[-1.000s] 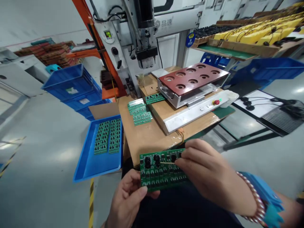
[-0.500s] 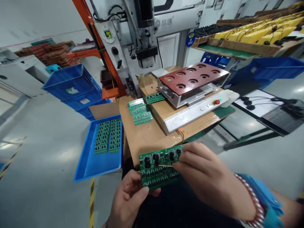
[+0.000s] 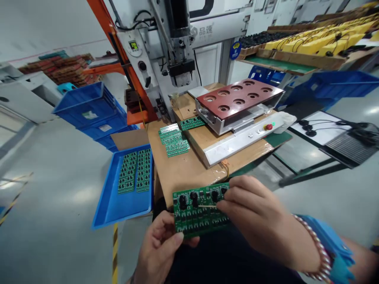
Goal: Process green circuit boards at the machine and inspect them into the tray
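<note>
Factory floor [image 3: 59,189] with a cardboard-topped worktop [image 3: 177,177] ahead. Just below the worktop's near edge, held in the air, is a green circuit-board panel [image 3: 198,211] studded with round black components. Left hand [image 3: 156,248] clamps its lower-left corner; right hand [image 3: 254,221] grips its right edge, pinching a thin wooden stick [image 3: 207,206] against the board.

A cardboard-topped workbench [image 3: 180,177] carries a loose group of green circuit boards [image 3: 174,144] at eleven o'clock — another board [image 3: 192,123] lies at twelve — and a steel fixture [image 3: 213,124] with a red holed plate [image 3: 239,98] at one o'clock, its white control bar [image 3: 239,140] toward two.
</note>
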